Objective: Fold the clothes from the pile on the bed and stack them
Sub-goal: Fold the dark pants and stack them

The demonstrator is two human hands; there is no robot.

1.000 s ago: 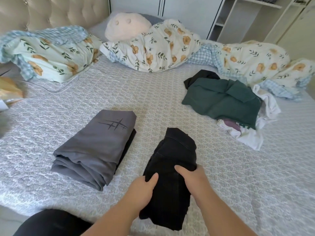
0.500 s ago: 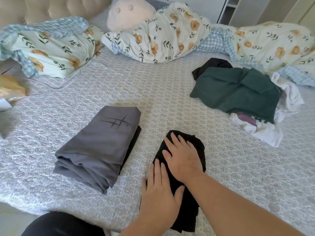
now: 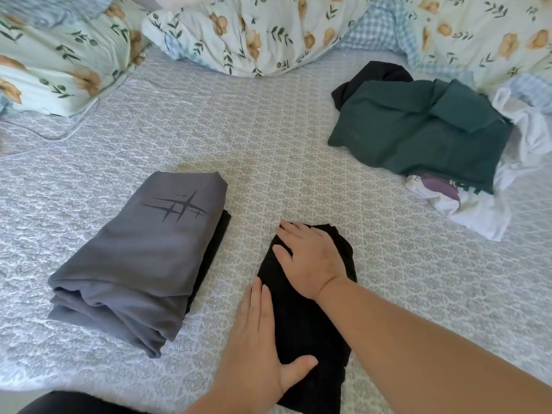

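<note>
- Hands lie flat on the narrow folded black cloth (image 3: 304, 318) in front of me on the pale patterned bed cover (image 3: 298, 138).
- I see the left hand (image 3: 260, 345) pressing the near part, fingers straight, thumb out to the side.
- I see the right hand (image 3: 310, 261) pressing the far end, fingers spread, grasping nothing.
- Just to the left sits the stack: a folded grey shirt with a dark star print (image 3: 140, 258) on top of something black.
- I think this black piece is nearly folded and goes on that stack next.
- Well apart, at the far right, the messy pile waits: a dark green top (image 3: 418, 132), a white piece with purple on it (image 3: 478, 204), more black under the green.
- So I judge a few are done and a few are left.
</note>
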